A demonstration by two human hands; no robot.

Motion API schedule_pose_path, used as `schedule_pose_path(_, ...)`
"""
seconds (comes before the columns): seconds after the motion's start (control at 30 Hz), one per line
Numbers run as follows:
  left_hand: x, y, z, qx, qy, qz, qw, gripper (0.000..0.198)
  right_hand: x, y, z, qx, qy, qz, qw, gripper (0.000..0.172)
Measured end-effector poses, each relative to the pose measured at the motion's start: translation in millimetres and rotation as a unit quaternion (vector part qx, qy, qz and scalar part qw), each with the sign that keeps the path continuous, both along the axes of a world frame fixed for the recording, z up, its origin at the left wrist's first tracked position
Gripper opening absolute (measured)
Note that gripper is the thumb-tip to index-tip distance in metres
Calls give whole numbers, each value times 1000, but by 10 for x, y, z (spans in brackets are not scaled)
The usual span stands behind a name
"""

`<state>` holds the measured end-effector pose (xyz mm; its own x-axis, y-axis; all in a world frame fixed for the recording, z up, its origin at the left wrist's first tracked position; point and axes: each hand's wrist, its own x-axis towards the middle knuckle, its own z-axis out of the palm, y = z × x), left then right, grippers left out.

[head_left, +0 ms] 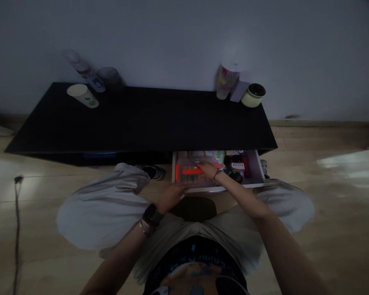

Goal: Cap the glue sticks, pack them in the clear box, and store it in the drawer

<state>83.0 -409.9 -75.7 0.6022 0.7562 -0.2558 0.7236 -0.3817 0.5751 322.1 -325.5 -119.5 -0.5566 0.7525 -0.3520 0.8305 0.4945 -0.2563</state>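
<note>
A white-sided drawer (258,169) is pulled out from the right half of a low black cabinet. In it, at the left, lies a clear plastic case (189,178) with orange parts. My right hand (208,169) is over the right part of this case, fingers bent onto it; their undersides are hidden. My left hand (171,197), with a ring and a dark watch on the wrist, grips the drawer's front edge near its left corner. A red-and-black item with a white label (238,166) and a green-and-white packet (217,155) lie beside and behind the case.
On the black cabinet top (160,119) stand a white paper cup (83,95), a spray bottle (86,73) and a dark container (110,77) at left. A patterned plastic cup (226,82), a pale box (240,88) and a cream jar (252,96) stand at right. A cable (17,229) crosses the floor.
</note>
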Motion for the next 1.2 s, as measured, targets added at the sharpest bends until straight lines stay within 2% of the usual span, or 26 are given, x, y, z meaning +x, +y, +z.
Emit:
schedule_pose_path(0.1, -8, 56, 41, 45, 19, -4, 999, 40, 65, 0, 185, 45, 34, 3, 998, 34)
schedule_pose_path(0.17, -7, 102, 50, 85, 30, 5, 996, 45, 125, -3, 373, 101, 75, 16, 992, 40)
schedule_pose_path(0.27, 7, 187, 34, 152, 44, 30, 987, 62, 221, -19, 635, 173, 107, 56, 977, 68)
schedule_pose_path(0.33, 21, 259, 21, 193, 48, 38, 979, 71, 277, -31, 728, 194, 90, 83, 973, 90)
schedule_pose_path(0.4, 35, 342, 17, 223, 52, 33, 973, 76, 320, -32, 737, 200, 63, 97, 973, 103)
schedule_pose_path(0.57, 58, 583, 34, 248, 73, 22, 966, 87, 359, 48, 602, 203, 25, 59, 977, 113)
schedule_pose_path(0.67, 80, 735, 31, 253, 78, 16, 964, 85, 350, 123, 567, 207, 25, 48, 977, 112)
schedule_pose_path(0.9, 81, 1040, -1, 257, 67, 9, 964, 79, 315, 339, 568, 216, 7, 74, 974, 94)
schedule_pose_path(1.2, -181, 1339, -60, 267, 52, 0, 962, 65, 278, 539, 488, 207, -2, 90, 974, 68)
